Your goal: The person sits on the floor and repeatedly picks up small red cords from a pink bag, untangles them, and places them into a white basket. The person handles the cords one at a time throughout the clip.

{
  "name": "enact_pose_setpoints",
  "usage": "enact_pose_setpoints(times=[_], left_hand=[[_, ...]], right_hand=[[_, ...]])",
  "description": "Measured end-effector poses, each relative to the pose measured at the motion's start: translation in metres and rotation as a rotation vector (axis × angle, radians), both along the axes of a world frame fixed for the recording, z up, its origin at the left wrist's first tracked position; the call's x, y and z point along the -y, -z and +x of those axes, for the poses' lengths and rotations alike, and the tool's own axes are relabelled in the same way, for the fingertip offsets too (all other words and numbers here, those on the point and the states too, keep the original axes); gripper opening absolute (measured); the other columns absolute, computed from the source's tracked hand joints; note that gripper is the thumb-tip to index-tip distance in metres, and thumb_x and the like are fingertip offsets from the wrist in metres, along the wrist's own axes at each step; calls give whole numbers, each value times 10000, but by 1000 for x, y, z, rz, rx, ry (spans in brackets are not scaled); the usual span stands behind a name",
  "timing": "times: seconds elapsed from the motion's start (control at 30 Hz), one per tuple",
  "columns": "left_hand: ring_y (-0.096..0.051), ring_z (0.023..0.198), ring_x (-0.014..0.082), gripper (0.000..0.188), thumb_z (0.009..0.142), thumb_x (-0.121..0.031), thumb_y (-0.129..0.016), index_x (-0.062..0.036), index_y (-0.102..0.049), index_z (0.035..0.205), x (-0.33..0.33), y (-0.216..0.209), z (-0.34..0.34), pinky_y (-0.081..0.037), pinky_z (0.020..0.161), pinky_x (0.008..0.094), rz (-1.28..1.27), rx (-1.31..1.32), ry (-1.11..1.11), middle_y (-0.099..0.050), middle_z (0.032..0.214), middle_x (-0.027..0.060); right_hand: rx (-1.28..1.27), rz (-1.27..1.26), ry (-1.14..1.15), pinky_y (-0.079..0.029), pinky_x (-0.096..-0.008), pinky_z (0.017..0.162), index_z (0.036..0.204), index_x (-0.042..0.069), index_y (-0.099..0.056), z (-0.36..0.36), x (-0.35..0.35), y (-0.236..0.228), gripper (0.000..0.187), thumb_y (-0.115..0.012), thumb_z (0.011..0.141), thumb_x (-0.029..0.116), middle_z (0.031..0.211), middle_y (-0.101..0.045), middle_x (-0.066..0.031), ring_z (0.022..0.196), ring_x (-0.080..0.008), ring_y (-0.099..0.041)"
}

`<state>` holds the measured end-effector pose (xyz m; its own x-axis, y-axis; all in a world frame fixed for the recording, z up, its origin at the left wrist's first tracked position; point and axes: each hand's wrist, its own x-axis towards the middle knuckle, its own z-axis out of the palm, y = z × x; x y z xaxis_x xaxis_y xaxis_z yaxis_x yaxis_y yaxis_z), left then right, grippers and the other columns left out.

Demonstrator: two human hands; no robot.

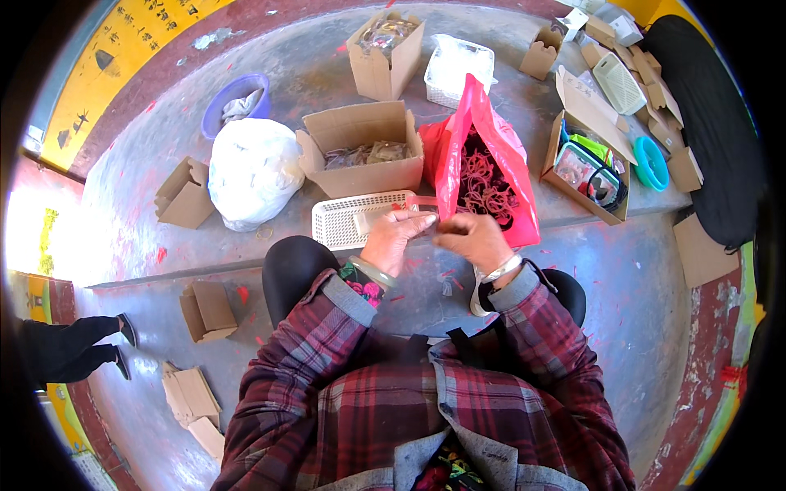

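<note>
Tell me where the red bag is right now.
In the head view, the red bag is in the upper half, just right of centre, beyond the right hand and close to the right side of the wide open carton.

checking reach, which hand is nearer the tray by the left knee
Left. The left hand is by the right end of the tray; the right hand is farther right, by the red bag.

Bright daylight enters past the left edge of the grey concrete platform point(147, 213), burning the pale opening point(29, 217) white and laying glare on the smooth grey floor point(639, 311). Fisheye distortion bows the far edge inside black vignetting. The bare right hand point(481, 243) looks slightly blurred.
</note>
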<state>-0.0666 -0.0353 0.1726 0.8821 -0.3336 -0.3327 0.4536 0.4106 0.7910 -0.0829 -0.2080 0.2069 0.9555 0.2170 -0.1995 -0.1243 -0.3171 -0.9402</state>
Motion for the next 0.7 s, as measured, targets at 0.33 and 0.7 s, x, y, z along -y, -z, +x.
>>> enact_pose_setpoints(times=[0.33,0.7], left_hand=[[-552,660,64,155,779,-70,-626,25,-669,894,11,-12,-8,-452,607,210,411,258,35,-648,770,35],[-571,706,73,165,779,-102,-613,-13,-663,908,15,-5,-9,-460,656,240,876,510,171,-666,761,78]], right_hand=[[765,-290,30,-475,-340,632,898,49,-631,-6,-8,-16,205,-659,695,49,822,-577,-102,738,-276,-584],[786,-362,29,-464,-378,570,776,54,-590,-9,-13,-5,58,-606,721,67,749,-544,-99,685,-295,-575]])
